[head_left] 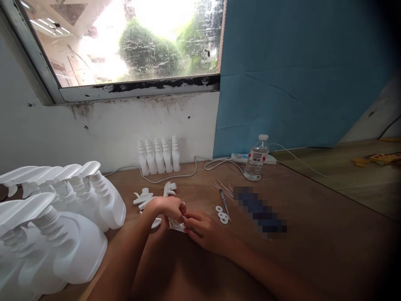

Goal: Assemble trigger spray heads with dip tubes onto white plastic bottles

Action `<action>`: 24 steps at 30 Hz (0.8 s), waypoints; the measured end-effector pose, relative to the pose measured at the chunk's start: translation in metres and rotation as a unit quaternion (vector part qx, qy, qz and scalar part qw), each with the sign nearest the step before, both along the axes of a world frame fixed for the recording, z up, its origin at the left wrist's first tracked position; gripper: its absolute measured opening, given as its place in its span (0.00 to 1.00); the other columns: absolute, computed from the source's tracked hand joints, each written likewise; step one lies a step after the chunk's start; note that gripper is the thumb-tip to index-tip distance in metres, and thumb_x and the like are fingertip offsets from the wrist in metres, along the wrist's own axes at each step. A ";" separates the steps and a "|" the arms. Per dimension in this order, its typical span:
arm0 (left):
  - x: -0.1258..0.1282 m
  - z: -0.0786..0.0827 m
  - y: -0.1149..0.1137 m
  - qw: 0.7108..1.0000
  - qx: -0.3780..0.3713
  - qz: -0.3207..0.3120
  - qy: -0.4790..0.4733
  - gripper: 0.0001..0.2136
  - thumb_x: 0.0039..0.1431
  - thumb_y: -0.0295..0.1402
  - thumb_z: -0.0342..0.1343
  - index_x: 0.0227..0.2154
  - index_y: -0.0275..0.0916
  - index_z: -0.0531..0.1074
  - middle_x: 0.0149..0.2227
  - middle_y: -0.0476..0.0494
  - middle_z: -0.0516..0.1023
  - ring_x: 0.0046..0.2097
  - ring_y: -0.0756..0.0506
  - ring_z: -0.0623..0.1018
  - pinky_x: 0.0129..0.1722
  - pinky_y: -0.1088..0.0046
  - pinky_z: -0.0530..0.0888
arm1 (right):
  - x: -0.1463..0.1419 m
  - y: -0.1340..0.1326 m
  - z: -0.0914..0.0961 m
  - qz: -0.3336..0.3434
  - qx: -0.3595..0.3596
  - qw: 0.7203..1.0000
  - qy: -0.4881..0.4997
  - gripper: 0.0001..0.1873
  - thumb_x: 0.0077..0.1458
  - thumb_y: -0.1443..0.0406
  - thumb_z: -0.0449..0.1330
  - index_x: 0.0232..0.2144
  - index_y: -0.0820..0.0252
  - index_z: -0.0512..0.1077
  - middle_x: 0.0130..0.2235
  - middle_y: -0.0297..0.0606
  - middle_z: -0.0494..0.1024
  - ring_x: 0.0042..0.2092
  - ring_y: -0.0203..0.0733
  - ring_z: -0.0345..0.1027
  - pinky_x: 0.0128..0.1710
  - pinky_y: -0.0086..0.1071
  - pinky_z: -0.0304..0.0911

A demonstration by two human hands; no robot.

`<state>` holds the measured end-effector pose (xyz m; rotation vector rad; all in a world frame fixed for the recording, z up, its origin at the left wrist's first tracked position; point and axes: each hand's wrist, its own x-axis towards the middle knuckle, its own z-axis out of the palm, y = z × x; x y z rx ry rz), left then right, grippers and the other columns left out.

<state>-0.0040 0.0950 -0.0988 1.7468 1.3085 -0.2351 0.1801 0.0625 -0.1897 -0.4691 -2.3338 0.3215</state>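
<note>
At the middle of the brown table [313, 251], both hands meet over 1 small white plastic part [176, 226].

- Left hand [167, 209]: fingers curled down and closed on the top of the white plastic part, a ring showing on 1 finger. The part sits under and between the fingertips, its lower edge showing just below the knuckles.
- Right hand [203, 228]: palm down on the table, fingertips pinched against the right edge of the same part, touching the left hand's fingers. A thin dark item seems to lie under the fingers; what it is cannot be told.
- White plastic part: resting on the table surface directly between the 2 hands, mostly hidden by them.
- Loose white trigger pieces [144, 197]: scattered just behind the left hand, some touching one another.
- White spray bottles [78, 225]: a crowded group at the left table edge, trigger heads fitted, near the left forearm.
- 5 small white bottles [159, 155]: upright in a row against the wall.
- White rings [222, 215]: 3, lying flat just right of the right hand.
- Slim tool [224, 202]: lying beside the rings, thin sticks near it.
- Clear water bottle [256, 158]: upright, capped, well behind the hands.
- White cable [175, 175]: running along the table by the wall.
</note>
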 end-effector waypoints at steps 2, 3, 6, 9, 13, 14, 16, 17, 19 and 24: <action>-0.001 -0.002 0.001 1.000 -0.014 0.009 -0.015 0.08 0.50 0.20 0.58 0.33 0.34 0.70 0.31 0.46 0.71 0.36 0.35 0.76 0.19 0.75 0.77 | 0.000 0.001 -0.001 0.000 -0.003 1.000 0.002 0.10 0.59 0.70 0.55 0.42 0.57 0.71 0.43 0.43 0.76 0.47 0.43 0.69 0.47 0.35 0.67; -0.001 -0.003 0.002 1.000 -0.023 0.011 -0.018 0.08 0.49 0.20 0.58 0.33 0.34 0.71 0.32 0.46 0.72 0.37 0.35 0.76 0.19 0.75 0.76 | 0.000 0.001 -0.001 -0.001 -0.003 1.000 0.002 0.10 0.59 0.70 0.55 0.42 0.57 0.72 0.43 0.43 0.76 0.47 0.43 0.70 0.47 0.35 0.67; -0.003 -0.006 0.005 1.000 -0.026 -0.004 -0.009 0.08 0.47 0.21 0.57 0.33 0.34 0.70 0.30 0.45 0.72 0.34 0.35 0.76 0.16 0.77 0.73 | 0.000 0.002 -0.001 0.002 0.003 1.000 0.005 0.09 0.59 0.70 0.55 0.41 0.58 0.72 0.44 0.43 0.76 0.47 0.43 0.70 0.47 0.35 0.67; -0.004 -0.010 0.008 0.999 -0.031 0.000 -0.016 0.10 0.46 0.20 0.56 0.34 0.34 0.70 0.30 0.45 0.72 0.34 0.34 0.76 0.16 0.76 0.73 | 0.000 0.002 -0.001 0.001 0.007 1.000 0.007 0.09 0.59 0.70 0.55 0.41 0.58 0.71 0.44 0.43 0.76 0.47 0.43 0.70 0.47 0.35 0.67; -0.001 -0.011 0.007 0.999 -0.031 0.017 -0.018 0.09 0.48 0.17 0.57 0.32 0.33 0.71 0.30 0.44 0.72 0.35 0.34 0.76 0.17 0.74 0.75 | -0.001 0.001 -0.003 -0.003 0.005 1.000 0.002 0.10 0.60 0.70 0.54 0.43 0.58 0.71 0.44 0.43 0.76 0.47 0.43 0.70 0.47 0.36 0.67; 0.001 -0.010 0.006 0.999 -0.022 0.016 -0.017 0.09 0.48 0.16 0.58 0.31 0.33 0.70 0.29 0.45 0.72 0.34 0.34 0.76 0.16 0.75 0.74 | -0.001 0.000 -0.003 -0.003 0.007 1.000 0.003 0.10 0.60 0.70 0.54 0.43 0.57 0.71 0.45 0.44 0.75 0.48 0.43 0.69 0.47 0.36 0.67; 0.003 -0.007 0.003 1.000 -0.006 0.016 -0.019 0.09 0.50 0.14 0.59 0.30 0.33 0.69 0.27 0.47 0.71 0.33 0.36 0.76 0.14 0.76 0.73 | -0.001 0.000 -0.003 -0.007 0.014 1.000 0.012 0.10 0.59 0.71 0.54 0.42 0.57 0.71 0.48 0.45 0.73 0.49 0.43 0.68 0.47 0.36 0.67; 0.003 -0.005 0.002 1.000 0.002 0.018 -0.021 0.10 0.50 0.14 0.60 0.30 0.33 0.69 0.27 0.48 0.71 0.32 0.36 0.76 0.14 0.77 0.72 | -0.001 -0.001 -0.003 -0.009 0.017 1.000 0.018 0.10 0.59 0.71 0.54 0.41 0.57 0.71 0.50 0.45 0.72 0.50 0.43 0.68 0.47 0.35 0.67; 0.004 -0.003 0.001 0.999 0.016 0.020 -0.019 0.12 0.51 0.13 0.62 0.31 0.34 0.69 0.28 0.48 0.71 0.32 0.38 0.76 0.15 0.78 0.71 | -0.001 -0.002 0.000 -0.011 0.017 1.000 0.024 0.09 0.58 0.72 0.54 0.40 0.57 0.71 0.51 0.46 0.71 0.51 0.43 0.67 0.47 0.35 0.68; 0.004 -0.003 0.001 1.000 0.001 0.020 -0.014 0.13 0.51 0.13 0.63 0.32 0.34 0.68 0.30 0.48 0.71 0.35 0.36 0.76 0.17 0.77 0.73 | -0.002 -0.003 0.004 -0.010 0.012 1.000 0.016 0.10 0.57 0.72 0.54 0.40 0.57 0.70 0.50 0.45 0.71 0.51 0.44 0.67 0.47 0.36 0.67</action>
